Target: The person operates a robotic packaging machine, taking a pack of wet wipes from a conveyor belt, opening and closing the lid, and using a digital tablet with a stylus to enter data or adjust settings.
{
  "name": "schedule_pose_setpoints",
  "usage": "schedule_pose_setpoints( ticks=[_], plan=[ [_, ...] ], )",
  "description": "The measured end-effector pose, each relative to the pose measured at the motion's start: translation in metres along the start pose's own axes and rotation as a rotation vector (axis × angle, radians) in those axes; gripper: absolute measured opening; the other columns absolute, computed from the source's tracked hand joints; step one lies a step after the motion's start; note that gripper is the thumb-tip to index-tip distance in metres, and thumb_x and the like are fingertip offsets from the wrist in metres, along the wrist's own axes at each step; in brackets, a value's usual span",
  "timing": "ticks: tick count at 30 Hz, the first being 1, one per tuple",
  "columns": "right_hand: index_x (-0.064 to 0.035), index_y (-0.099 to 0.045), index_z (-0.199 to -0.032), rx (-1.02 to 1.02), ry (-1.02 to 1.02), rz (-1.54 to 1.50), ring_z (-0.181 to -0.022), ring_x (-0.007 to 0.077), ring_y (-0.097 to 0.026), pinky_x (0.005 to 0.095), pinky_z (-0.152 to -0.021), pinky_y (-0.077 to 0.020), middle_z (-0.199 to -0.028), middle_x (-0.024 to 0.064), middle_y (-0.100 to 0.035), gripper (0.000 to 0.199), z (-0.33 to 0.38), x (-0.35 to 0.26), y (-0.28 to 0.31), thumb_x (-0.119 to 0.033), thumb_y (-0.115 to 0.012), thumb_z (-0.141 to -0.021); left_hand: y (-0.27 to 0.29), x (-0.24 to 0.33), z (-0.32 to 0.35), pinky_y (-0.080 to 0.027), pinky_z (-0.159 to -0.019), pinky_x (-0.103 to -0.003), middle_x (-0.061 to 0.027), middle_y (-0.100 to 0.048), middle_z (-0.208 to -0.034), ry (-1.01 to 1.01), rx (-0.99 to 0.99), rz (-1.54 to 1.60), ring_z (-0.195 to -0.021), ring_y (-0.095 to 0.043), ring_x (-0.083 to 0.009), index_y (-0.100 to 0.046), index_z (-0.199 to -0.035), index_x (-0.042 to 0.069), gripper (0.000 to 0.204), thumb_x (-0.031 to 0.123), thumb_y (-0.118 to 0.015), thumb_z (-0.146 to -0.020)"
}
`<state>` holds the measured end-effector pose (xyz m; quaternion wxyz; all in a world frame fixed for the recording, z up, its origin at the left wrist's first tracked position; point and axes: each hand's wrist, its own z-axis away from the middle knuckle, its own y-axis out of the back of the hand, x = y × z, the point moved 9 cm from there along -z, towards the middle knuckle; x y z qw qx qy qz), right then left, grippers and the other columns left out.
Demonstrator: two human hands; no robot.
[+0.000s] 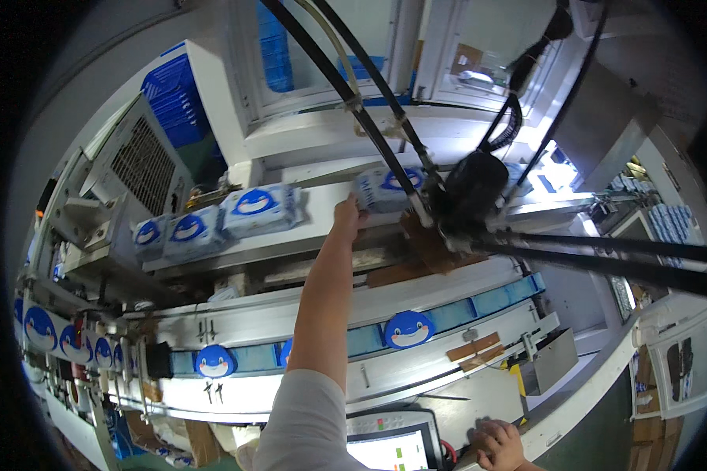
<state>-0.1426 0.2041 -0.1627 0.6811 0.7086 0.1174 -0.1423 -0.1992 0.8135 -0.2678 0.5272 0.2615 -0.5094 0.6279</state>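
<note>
My left arm stretches forward across the machine, and my left hand point(349, 214) is closed on the near left edge of a soft wipes pack point(381, 191) with a blue whale face. That pack lies on the far white conveyor, partly behind the black robot arm rods. Left along the same conveyor sit more wipes packs, a large one point(261, 209), a middle one point(192, 233) and a smaller-looking one point(150, 235). My right hand point(498, 445) rests at the lower right beside the control screen point(393, 447), fingers loosely bent and apart, nothing in them.
A black delta robot head point(474, 188) hangs over the far conveyor. A nearer blue belt point(361, 341) carries whale-shaped lids point(409, 330), one partly behind my arm. Blue crates point(173, 102) stand at the far left beside a vented box point(143, 163). Brown tape point(475, 351) covers part of the frame.
</note>
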Motion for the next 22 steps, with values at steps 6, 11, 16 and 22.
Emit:
schedule_pose_setpoints(
  ticks=[6, 11, 16, 22],
  plan=[
    [-0.0081, -0.052, -0.118, 0.016, -0.024, -0.013, -0.110, 0.0379, -0.044, 0.0481, -0.088, -0.0385, -0.123, 0.0152, -0.048, 0.052, 0.006, 0.004, 0.000, -0.021, -0.059, -0.068, 0.013, 0.007, 0.025, -0.043, -0.044, -0.033, -0.0082, -0.057, -0.075, -0.086, 0.223, -0.206, -0.057, -0.056, -0.0179, -0.054, -0.090, 0.003, 0.015, 0.017, -0.050, -0.092],
    [-0.0144, -0.058, -0.109, 0.011, 0.026, -0.018, -0.107, 0.0295, -0.048, 0.0424, -0.087, -0.0396, -0.117, 0.0089, -0.053, 0.041, 0.000, -0.001, 0.007, -0.025, -0.060, -0.069, 0.016, 0.052, 0.115, -0.049, -0.075, -0.047, -0.0067, -0.053, -0.096, -0.125, 0.004, 0.478, -0.095, -0.055, -0.0238, -0.045, -0.102, 0.008, 0.013, 0.018, -0.046, -0.094],
    [-0.0095, -0.057, -0.107, 0.054, 0.127, 0.004, -0.106, 0.0326, -0.048, 0.0441, -0.088, -0.0395, -0.115, 0.0110, -0.052, 0.040, 0.010, -0.004, 0.001, -0.021, -0.060, -0.069, 0.090, 0.107, 0.265, -0.043, -0.089, -0.058, -0.0102, -0.048, -0.116, -0.370, -0.144, 0.524, -0.110, -0.048, -0.0317, -0.041, -0.111, 0.007, 0.019, 0.018, -0.041, -0.095],
    [-0.0048, -0.052, -0.111, 0.102, 0.333, -0.334, -0.103, 0.0385, -0.047, 0.0480, -0.091, -0.0379, -0.112, 0.0157, -0.049, 0.044, 0.011, -0.021, 0.014, -0.016, -0.064, -0.070, 0.117, 0.108, 0.498, -0.036, -0.093, -0.064, -0.0133, -0.031, -0.143, -0.435, -0.294, 0.707, -0.130, -0.033, -0.0366, -0.023, -0.141, 0.019, 0.050, 0.027, -0.039, -0.095]
  ],
)
